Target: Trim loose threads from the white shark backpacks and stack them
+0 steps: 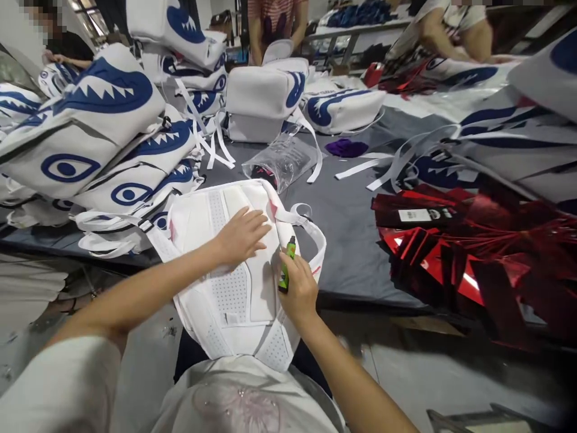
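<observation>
A white backpack [264,282] lies with its padded back panel facing up, its far end on the dark tabletop [347,252] and its near end over the edge, against the person's body. The left hand [243,236] rests on that panel, palm down with the fingers extended and slightly spread, gripping nothing that shows. The right hand [300,285] is closed around a small green-and-black tool [287,264], held upright at the pack's right edge, beside a looped shoulder strap [315,234]; whether the tool touches the fabric cannot be told. Left of the pack, white bags [108,138] printed with blue eyes and toothed mouths are piled high. Just beyond it lie a clear plastic bag [293,159] with something dark and pink inside, a crumpled purple piece [346,148] and loose white straps [360,168]. To the right, glossy red and black strips [469,252] spread in a heap, with a white label [415,214] on one. Across the tabletop, a person in a striped top [276,21] stands behind boxy white bags [261,99].
</observation>
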Available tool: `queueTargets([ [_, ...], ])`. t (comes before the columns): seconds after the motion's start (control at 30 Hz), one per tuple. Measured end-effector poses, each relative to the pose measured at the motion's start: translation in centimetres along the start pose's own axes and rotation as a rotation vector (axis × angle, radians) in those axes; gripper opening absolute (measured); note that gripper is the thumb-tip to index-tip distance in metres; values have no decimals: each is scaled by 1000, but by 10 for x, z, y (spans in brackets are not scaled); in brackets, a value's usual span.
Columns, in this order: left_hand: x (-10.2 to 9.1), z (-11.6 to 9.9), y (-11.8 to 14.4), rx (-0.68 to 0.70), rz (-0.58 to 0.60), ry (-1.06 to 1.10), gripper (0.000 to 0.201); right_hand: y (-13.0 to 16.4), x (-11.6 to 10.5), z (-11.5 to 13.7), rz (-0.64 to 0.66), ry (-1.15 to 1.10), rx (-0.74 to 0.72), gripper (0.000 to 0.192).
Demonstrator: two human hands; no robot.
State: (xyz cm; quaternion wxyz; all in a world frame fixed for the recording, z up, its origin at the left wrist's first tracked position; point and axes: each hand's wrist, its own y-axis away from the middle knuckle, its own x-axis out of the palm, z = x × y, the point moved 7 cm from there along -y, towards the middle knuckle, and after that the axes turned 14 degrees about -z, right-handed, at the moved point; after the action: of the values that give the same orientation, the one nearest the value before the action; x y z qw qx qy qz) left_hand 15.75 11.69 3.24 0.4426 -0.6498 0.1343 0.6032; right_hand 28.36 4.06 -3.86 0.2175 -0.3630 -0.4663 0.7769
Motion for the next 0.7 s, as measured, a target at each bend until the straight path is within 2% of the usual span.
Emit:
queueTargets([
  [0.07, 24, 5, -26, 108, 156, -9, 48, 9, -1, -3, -11, -53, 20, 64],
  [0.17, 41, 2, -31, 255, 251, 49, 56, 20, -3, -5, -27, -83, 34, 65],
  [0.3, 43, 2, -25, 280, 238, 122, 57, 26, 0, -2, 1, -87, 26, 60],
  [0.37, 41, 17, -27, 248, 277, 89, 62, 26, 2, -2, 28, -55, 25, 58],
  [0.43, 32, 46, -32, 207, 298, 32, 67, 25, 2, -5, 44, -35, 32, 59],
  [0.5, 18, 81, -39, 158, 260, -30, 70, 24, -2, -7, 22, -54, 22, 59],
  [0.57, 4, 106, -42, 117, 167, -86, 70, 21, -7, -7, -16, -98, 12, 57],
  [0.63, -4, 108, -40, 99, 58, -117, 70, 16, -12, -9, -34, -154, 42, 52],
  [0.7, -1, 85, -31, 124, 10, -97, 67, 8, -18, -14, -49, -216, 161, 45],
])
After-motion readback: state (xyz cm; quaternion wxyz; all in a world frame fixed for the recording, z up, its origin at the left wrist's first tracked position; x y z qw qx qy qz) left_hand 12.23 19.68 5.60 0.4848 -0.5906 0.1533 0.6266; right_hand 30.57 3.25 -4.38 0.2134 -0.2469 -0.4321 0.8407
